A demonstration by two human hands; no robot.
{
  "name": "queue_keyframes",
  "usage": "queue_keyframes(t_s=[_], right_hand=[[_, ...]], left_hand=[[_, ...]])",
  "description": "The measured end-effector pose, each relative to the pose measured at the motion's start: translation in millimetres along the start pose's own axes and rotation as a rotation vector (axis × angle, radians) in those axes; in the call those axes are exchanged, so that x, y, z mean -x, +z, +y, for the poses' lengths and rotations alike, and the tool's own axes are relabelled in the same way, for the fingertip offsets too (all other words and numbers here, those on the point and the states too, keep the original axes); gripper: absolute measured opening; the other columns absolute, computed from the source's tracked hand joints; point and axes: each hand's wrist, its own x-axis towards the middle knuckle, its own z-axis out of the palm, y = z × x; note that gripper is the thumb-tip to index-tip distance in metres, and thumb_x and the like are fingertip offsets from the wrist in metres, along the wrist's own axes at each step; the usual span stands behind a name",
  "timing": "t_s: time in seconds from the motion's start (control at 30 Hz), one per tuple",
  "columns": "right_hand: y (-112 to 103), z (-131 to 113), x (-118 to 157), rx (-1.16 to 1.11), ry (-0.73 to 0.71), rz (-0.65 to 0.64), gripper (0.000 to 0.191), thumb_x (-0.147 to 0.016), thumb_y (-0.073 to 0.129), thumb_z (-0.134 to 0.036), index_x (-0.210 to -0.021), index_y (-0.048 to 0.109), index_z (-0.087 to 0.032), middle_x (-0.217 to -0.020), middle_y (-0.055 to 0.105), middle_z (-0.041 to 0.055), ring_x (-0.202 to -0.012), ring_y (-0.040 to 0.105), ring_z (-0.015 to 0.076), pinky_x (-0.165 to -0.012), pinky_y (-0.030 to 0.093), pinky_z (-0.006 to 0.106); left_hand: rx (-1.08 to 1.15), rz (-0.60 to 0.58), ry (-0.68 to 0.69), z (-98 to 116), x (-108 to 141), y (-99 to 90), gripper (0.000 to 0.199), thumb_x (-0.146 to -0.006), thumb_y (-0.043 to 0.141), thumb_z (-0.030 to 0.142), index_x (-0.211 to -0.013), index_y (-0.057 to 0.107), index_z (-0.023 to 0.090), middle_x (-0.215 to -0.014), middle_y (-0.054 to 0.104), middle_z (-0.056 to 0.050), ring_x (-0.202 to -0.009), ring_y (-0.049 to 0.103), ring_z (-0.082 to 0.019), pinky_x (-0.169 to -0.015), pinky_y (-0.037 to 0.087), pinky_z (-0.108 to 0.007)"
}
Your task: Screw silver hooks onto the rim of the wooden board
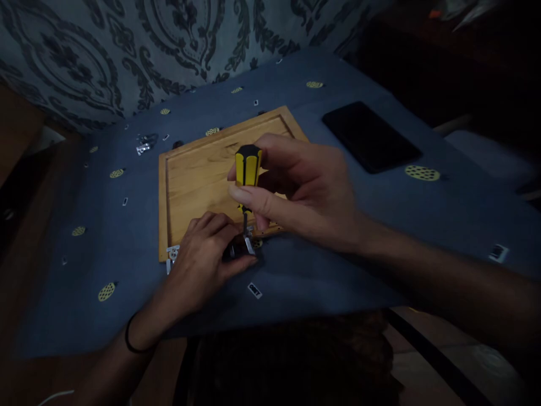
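My right hand (304, 186) is closed round the yellow and black handle of a screwdriver (247, 166), which stands upright with its shaft pointing down. The tip meets a metal hinge (249, 243) at the near edge of a wooden panel (207, 180). My left hand (203, 259) lies over that edge, fingers curled on the wood and thumb at the hinge, gripping it; part of the hinge is hidden. Just left of this hand, a second metal hinge (172, 254) sits on the panel's near left corner.
Loose metal hardware (144, 146) lies beyond the panel's left side, and a small dark round object (177, 145) rests at its far edge. A black phone or tablet (372, 135) is on the right of the blue patterned tablecloth (139, 225). Patterned fabric (186, 34) rises behind the table.
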Motion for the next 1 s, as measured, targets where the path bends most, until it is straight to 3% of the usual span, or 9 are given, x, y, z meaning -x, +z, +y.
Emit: queue_keyframes(t_s=[0.17, 0.8, 1.0], right_hand=[[-0.3, 3.4, -0.2, 0.105, 0.018, -0.073, 0.013, -0.099, 0.069, -0.023, -0.090, 0.059, -0.021, -0.083, 0.053, -0.0038, -0.070, 0.057, 0.0078, -0.056, 0.051, 0.017], [-1.7, 6.5, -0.2, 0.170, -0.034, -0.084, 0.013, -0.099, 0.068, -0.021, -0.093, 0.057, -0.020, -0.084, 0.051, -0.0051, -0.070, 0.054, 0.0060, -0.057, 0.050, 0.015], [-0.7, 4.3, 1.9, 0.173, 0.014, -0.091, 0.013, -0.101, 0.066, -0.023, -0.092, 0.056, -0.021, -0.085, 0.054, -0.0034, -0.072, 0.056, 0.0074, -0.057, 0.052, 0.016]], left_hand=[[0.019, 0.024, 0.009, -0.5, 0.9, 0.8, 0.027, -0.086, 0.087, 0.025, -0.110, 0.075, 0.019, -0.108, 0.074, -0.006, -0.102, 0.066, -0.030, -0.098, 0.053, -0.051], [0.016, 0.026, 0.014, -3.8, 0.9, 1.7, 0.033, -0.085, 0.089, 0.026, -0.115, 0.076, 0.021, -0.108, 0.074, -0.006, -0.103, 0.067, -0.031, -0.101, 0.054, -0.055], [0.010, 0.027, 0.016, -0.7, 0.9, 0.7, 0.034, -0.085, 0.088, 0.025, -0.116, 0.075, 0.022, -0.112, 0.075, -0.006, -0.106, 0.068, -0.031, -0.098, 0.056, -0.053]])
